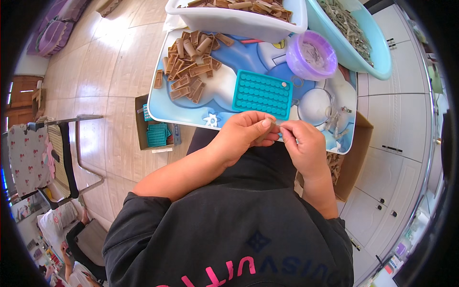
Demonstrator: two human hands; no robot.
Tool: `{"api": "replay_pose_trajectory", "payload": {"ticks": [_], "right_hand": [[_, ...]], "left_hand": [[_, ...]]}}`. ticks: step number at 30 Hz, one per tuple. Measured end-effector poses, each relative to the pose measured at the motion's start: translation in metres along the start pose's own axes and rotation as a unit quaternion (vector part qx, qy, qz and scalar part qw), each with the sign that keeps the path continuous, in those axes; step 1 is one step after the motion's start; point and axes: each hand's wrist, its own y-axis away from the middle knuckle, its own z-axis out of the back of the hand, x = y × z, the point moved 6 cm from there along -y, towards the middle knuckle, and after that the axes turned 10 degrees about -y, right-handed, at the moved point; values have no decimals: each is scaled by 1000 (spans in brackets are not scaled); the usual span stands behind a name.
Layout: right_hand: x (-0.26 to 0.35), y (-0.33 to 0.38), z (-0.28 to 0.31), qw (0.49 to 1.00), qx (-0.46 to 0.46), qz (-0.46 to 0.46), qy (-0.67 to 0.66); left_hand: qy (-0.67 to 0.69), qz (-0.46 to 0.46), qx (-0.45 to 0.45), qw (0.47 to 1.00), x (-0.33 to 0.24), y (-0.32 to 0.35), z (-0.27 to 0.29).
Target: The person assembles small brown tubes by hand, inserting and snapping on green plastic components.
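My left hand (248, 129) is closed, thumb against fingers, on a small brown piece (273, 126) that they mostly hide. Beside it, my right hand (304, 142) pinches at the same spot, its fingertips almost touching the left ones; what it grips is too small to make out. Just beyond both hands lies a teal tray (262, 94) with rows of round cups, a small pale round thing (284, 84) near its far right corner. A heap of brown trough-shaped plastic pieces (189, 64) covers the table's left part.
A purple tub (312, 55) with clear thin material stands at the far right. Behind are a white bin (239, 21) of brown pieces and a light-blue basin (382, 57) of metallic-looking parts. Cardboard boxes (361, 158) flank the low blue table (162, 107). Another person (79, 239) sits far left.
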Motion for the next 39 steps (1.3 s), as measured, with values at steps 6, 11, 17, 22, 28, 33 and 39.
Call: {"api": "replay_pose_trajectory", "payload": {"ticks": [6, 11, 17, 22, 28, 33, 39], "right_hand": [[-28, 20, 0, 945, -162, -130, -251], [-25, 13, -3, 932, -202, -39, -299], [-18, 20, -10, 946, -199, 13, -256], [-17, 18, -10, 938, -213, 23, -273], [-8, 7, -14, 945, -176, 69, -267], [-10, 6, -21, 932, -166, 53, -318], [-11, 6, -25, 934, -154, 49, -320]], "left_hand": [[22, 25, 14, 999, -3, 2, -3], [66, 15, 36, 997, 2, 1, -2], [128, 33, 40, 990, 1, 1, -2], [138, 24, 58, 988, -2, 2, -2], [120, 28, 80, 989, -1, 4, -9], [131, 16, 106, 986, -2, 7, -9], [137, -3, 96, 986, -8, 9, -13]]}}
